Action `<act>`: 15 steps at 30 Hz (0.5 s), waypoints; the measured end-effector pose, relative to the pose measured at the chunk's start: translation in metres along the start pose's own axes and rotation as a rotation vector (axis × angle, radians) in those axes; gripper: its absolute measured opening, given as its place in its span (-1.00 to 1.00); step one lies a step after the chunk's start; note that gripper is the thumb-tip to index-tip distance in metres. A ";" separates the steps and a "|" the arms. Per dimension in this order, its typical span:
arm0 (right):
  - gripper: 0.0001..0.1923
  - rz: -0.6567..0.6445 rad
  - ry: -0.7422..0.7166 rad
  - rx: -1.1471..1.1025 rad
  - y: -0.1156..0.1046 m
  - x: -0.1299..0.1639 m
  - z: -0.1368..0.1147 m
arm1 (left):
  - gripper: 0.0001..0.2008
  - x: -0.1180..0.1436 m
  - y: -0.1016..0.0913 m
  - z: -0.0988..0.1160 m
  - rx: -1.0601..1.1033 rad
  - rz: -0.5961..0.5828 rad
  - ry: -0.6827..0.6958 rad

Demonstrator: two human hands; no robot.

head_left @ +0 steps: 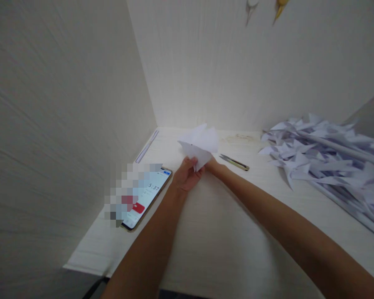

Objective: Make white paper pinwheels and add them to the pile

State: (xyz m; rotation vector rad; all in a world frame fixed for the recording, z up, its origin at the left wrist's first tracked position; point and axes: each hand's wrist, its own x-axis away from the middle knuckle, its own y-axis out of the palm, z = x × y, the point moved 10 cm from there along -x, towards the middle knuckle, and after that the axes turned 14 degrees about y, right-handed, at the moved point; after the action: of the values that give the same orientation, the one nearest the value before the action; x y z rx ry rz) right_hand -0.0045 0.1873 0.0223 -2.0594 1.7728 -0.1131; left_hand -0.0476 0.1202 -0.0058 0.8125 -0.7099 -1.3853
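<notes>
Item: folded paper (200,143). White sheet, creased into several pointed flaps that fan upward and outward; a small dark dot shows on its left flap. No print visible. Edges slightly blurred.

Position: held up off the bench (224,224), over its far middle, short of the back edge where bench meets wall.

Left hand (187,174): reaches in from the near edge, forearm bare. Fingers closed on the paper's lower tip, thumb in front, the rest curled behind. The paper rises directly above this hand.

Right hand (212,165): forearm crosses in from the near right corner. Mostly hidden behind the paper; it touches the lower right side of the paper, but whether its fingers pinch it or only rest against it cannot be told.

Nearby on the bench:
- Phone (146,197), flat by the left edge, screen lit, showing 5:37 and a red button; part of the screen is pixelated. Just left of the left hand, not touching.
- Snips (234,162), lying flat just right of the right wrist, blades toward the hands.
- Strip (147,146), pale and thin, along the far left edge by the wall.
- Pile (327,162) of white folded paper pieces on long rolled sticks, filling the right side, well apart from the hands.
</notes>
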 end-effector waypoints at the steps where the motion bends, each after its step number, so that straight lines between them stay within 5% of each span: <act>1: -0.84 -0.001 0.011 0.004 -0.011 0.005 0.001 | -0.89 -0.002 -0.001 0.000 -0.018 0.028 0.018; 7: -0.84 0.183 0.241 -0.420 -0.094 0.079 0.025 | -0.79 -0.004 -0.008 -0.003 -0.193 0.163 0.171; 11: -0.83 0.174 0.345 -0.534 -0.093 0.116 0.033 | -0.73 0.004 -0.002 -0.008 -0.296 0.160 0.235; 15: -0.93 0.172 0.327 -0.494 -0.085 0.121 0.030 | -0.73 0.009 0.003 -0.010 -0.377 0.147 0.277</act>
State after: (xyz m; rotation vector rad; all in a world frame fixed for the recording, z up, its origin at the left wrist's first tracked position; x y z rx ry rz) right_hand 0.1061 0.0876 0.0005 -2.3039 2.3632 0.0484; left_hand -0.0374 0.1115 -0.0092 0.6213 -0.2745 -1.1956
